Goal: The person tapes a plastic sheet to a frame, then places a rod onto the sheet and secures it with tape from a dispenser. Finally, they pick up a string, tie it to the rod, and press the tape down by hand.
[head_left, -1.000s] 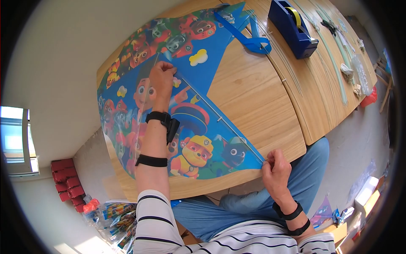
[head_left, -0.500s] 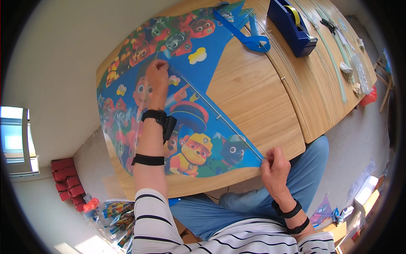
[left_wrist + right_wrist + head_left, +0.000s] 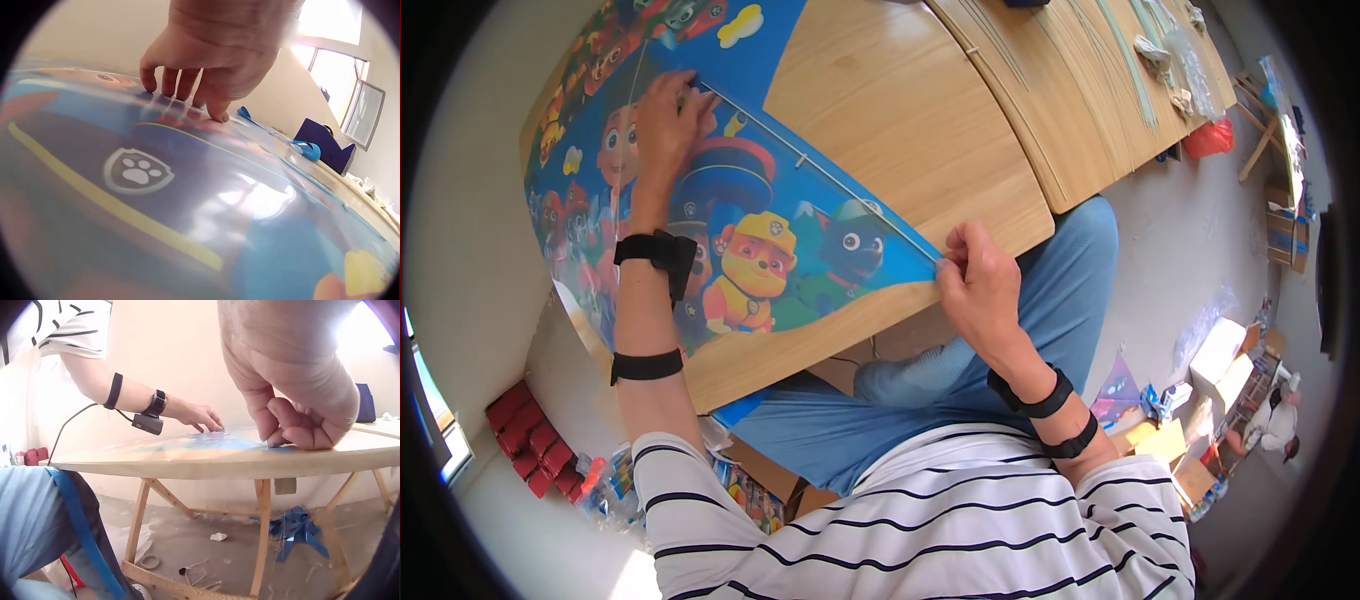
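A blue printed sheet with cartoon pups [image 3: 750, 270] lies on the wooden table, a thin rod [image 3: 830, 178] running along its slanted edge. My left hand [image 3: 665, 125] rests on the sheet near the rod's upper end; in the left wrist view the left hand [image 3: 219, 56] has its fingertips down on the glossy sheet [image 3: 187, 181]. At the sheet's near right corner my right hand [image 3: 983, 285] pinches the rod's end. The right wrist view shows the right hand [image 3: 300, 394] with thumb and finger pressed together at that corner, the other fingers curled.
Loose thin rods [image 3: 1072, 90] and greenish strips [image 3: 1128, 70] lie on the far right of the table [image 3: 920, 110]. A blue tape dispenser [image 3: 325, 145] stands behind the sheet. Blue scraps [image 3: 297, 532] lie on the floor below; open boxes [image 3: 1220, 350] are at the right.
The head view has shifted, so the sheet and both hands appear further left and higher. The left hand's fingers look more spread on the sheet; the right hand stays at the corner.
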### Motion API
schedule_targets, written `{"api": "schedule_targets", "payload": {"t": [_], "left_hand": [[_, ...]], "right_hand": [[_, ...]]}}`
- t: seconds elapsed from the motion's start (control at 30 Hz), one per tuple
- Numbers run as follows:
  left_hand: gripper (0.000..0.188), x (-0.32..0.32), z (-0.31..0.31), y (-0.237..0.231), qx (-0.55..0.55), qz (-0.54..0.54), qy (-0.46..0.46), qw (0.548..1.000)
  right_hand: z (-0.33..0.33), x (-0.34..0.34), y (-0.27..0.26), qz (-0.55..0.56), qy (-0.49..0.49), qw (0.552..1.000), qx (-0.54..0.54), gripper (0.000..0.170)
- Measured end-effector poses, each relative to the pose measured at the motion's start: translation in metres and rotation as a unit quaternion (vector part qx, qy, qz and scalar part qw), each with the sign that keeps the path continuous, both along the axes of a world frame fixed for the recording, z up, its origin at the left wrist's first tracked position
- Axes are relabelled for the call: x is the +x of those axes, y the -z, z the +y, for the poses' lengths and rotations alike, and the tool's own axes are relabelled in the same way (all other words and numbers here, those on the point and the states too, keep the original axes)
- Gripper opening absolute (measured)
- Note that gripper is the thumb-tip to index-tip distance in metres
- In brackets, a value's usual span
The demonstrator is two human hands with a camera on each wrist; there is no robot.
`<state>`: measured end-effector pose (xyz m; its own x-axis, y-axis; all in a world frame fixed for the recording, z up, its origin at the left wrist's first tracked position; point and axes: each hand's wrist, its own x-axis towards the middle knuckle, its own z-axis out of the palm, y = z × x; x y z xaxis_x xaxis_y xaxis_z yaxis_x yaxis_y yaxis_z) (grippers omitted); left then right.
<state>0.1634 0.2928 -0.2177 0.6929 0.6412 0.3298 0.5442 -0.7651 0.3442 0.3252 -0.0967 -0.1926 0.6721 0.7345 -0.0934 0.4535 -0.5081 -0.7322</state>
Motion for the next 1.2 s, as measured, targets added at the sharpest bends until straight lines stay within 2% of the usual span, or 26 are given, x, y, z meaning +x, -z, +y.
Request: {"api": "schedule_targets", "payload": {"t": [0.13,0.33,0.73,0.93,1.07,1.2], "left_hand": [[0.039,-0.001,0.004,0.003,-0.029,-0.001,-0.004,1.0],[0.041,-0.005,0.012,0.011,0.004,-0.002,0.004,1.0],[0.04,-0.004,0.012,0.009,-0.025,-0.001,-0.003,1.0],[0.039,-0.001,0.006,0.005,-0.025,-0.007,-0.002,1.0],[0.039,-0.004,0.007,0.005,-0.014,-0.013,-0.008,1.0],[0.037,0.001,-0.003,0.005,0.003,-0.022,-0.031,0.999]], "right_hand": [[0.0,0.001,-0.003,0.012,-0.004,1.0,-0.018,0.016],[0.002,0.002,-0.006,-0.002,-0.01,1.0,-0.029,0.015],[0.002,0.005,-0.006,-0.029,-0.017,0.997,-0.071,0.009],[-0.003,0.011,-0.01,-0.002,-0.019,0.995,-0.101,0.007],[-0.002,0.026,-0.03,-0.022,-0.045,0.996,-0.075,0.012],[0.06,0.037,-0.065,-0.05,-0.12,0.991,0.016,0.011]]}}
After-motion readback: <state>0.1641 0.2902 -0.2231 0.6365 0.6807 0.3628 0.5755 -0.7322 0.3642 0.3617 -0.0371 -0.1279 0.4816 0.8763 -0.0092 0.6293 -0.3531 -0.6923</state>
